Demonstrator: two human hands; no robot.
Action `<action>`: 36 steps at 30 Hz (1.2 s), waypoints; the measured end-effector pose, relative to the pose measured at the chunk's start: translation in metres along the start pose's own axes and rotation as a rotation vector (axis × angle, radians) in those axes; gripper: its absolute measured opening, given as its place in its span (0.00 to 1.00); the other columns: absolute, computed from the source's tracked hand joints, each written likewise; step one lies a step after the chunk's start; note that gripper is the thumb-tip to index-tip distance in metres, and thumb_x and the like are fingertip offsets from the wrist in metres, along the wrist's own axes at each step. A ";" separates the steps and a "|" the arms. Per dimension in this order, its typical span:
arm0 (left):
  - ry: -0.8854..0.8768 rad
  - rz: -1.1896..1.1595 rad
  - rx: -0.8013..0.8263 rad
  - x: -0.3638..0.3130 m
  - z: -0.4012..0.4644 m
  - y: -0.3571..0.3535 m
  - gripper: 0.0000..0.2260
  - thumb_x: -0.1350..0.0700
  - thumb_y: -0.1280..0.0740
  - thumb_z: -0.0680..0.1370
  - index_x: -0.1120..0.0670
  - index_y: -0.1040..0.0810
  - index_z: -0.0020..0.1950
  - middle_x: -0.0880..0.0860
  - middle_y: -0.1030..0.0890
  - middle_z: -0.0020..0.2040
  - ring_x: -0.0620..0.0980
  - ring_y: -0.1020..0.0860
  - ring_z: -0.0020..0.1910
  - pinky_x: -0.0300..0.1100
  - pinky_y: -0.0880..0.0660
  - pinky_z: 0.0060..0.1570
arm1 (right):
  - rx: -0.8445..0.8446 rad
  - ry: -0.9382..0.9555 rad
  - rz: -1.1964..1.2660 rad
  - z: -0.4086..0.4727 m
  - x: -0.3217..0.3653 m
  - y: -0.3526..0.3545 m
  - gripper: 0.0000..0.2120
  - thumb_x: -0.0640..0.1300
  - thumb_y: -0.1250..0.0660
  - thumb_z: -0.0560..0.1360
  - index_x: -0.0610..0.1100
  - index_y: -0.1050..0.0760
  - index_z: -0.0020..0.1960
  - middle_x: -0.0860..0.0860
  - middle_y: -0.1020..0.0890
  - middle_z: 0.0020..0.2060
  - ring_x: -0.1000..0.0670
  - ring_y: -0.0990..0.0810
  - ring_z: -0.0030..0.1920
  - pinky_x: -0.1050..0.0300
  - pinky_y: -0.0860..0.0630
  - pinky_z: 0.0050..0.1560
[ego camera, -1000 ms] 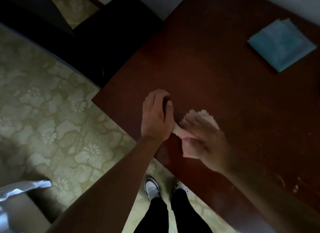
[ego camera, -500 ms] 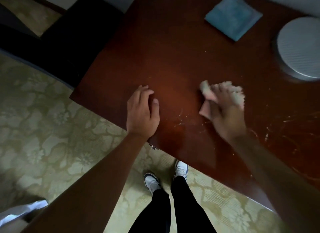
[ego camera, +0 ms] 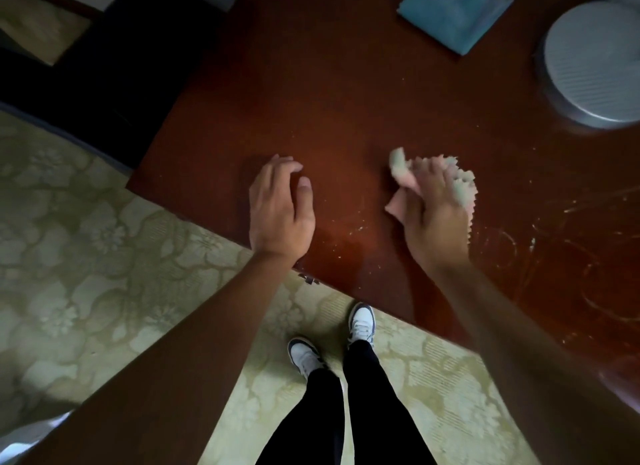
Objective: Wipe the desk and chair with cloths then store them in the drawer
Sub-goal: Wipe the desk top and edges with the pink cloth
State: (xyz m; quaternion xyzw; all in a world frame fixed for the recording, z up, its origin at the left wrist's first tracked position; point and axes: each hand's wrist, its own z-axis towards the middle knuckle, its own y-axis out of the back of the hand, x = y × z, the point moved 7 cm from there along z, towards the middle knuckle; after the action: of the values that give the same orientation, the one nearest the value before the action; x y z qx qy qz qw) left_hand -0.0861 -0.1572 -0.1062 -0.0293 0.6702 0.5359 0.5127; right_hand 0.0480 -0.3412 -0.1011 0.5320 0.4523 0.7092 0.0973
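My right hand [ego camera: 434, 215] presses a pale pink cloth [ego camera: 398, 206] with a zigzag edge flat onto the dark red-brown desk [ego camera: 346, 94], fingers spread over it. My left hand [ego camera: 280, 208] rests on the desk near its front edge, fingers loosely bent, holding nothing. A folded blue cloth [ego camera: 455, 9] lies at the far side of the desk. The dark chair [ego camera: 138, 59] stands to the left of the desk. A small metal drawer handle [ego camera: 309, 279] shows under the front edge.
A round grey ribbed object [ego camera: 595, 62] sits at the desk's far right. Pale smears and ring marks [ego camera: 561, 243] cover the desk's right part. My feet [ego camera: 332, 340] stand on the patterned floor [ego camera: 86, 256]. Something white [ego camera: 24, 440] lies at the lower left.
My right hand has swept the pink cloth rightward across the desk, away from my left hand. The view has shifted right, bringing the grey round object into sight. My left hand stayed put.
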 end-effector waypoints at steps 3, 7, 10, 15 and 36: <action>-0.021 -0.005 0.008 -0.002 0.001 0.002 0.17 0.51 0.45 0.79 0.59 0.23 0.56 0.55 0.22 0.61 0.54 0.29 0.68 0.50 0.35 0.68 | 0.142 0.105 0.086 -0.023 0.041 -0.041 0.20 0.36 0.37 0.78 0.35 0.30 0.69 0.39 0.27 0.68 0.39 0.33 0.72 0.39 0.37 0.72; -0.002 -0.068 0.007 -0.002 0.001 0.008 0.18 0.51 0.45 0.79 0.60 0.22 0.56 0.56 0.21 0.59 0.55 0.27 0.67 0.53 0.33 0.66 | 0.200 0.066 0.270 -0.062 0.072 -0.064 0.22 0.36 0.40 0.78 0.41 0.31 0.72 0.44 0.26 0.68 0.46 0.28 0.70 0.48 0.32 0.70; -0.024 -0.121 0.037 0.003 0.003 0.013 0.15 0.54 0.43 0.80 0.61 0.22 0.58 0.56 0.20 0.60 0.55 0.27 0.67 0.53 0.31 0.66 | -0.009 -0.118 0.303 -0.026 0.040 -0.027 0.20 0.42 0.41 0.81 0.46 0.30 0.72 0.52 0.26 0.67 0.50 0.25 0.66 0.53 0.28 0.67; -0.098 -0.076 0.197 0.014 0.006 0.017 0.13 0.60 0.38 0.80 0.58 0.22 0.63 0.51 0.23 0.66 0.48 0.31 0.71 0.48 0.34 0.71 | 0.141 0.087 -0.144 0.035 0.027 -0.025 0.23 0.48 0.46 0.83 0.44 0.39 0.76 0.45 0.38 0.76 0.47 0.43 0.77 0.48 0.43 0.76; -0.111 -0.063 0.254 0.023 0.012 0.026 0.15 0.56 0.40 0.78 0.59 0.20 0.60 0.53 0.22 0.65 0.49 0.30 0.71 0.45 0.35 0.70 | 0.212 0.124 -0.038 -0.043 0.080 -0.074 0.23 0.38 0.44 0.80 0.37 0.37 0.74 0.40 0.36 0.74 0.42 0.43 0.77 0.46 0.47 0.77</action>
State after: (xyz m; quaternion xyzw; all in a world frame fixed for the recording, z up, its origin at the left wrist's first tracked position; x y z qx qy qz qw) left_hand -0.1044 -0.1251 -0.1040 0.0444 0.7021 0.4310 0.5650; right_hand -0.0472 -0.2727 -0.1034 0.4856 0.5399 0.6871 0.0260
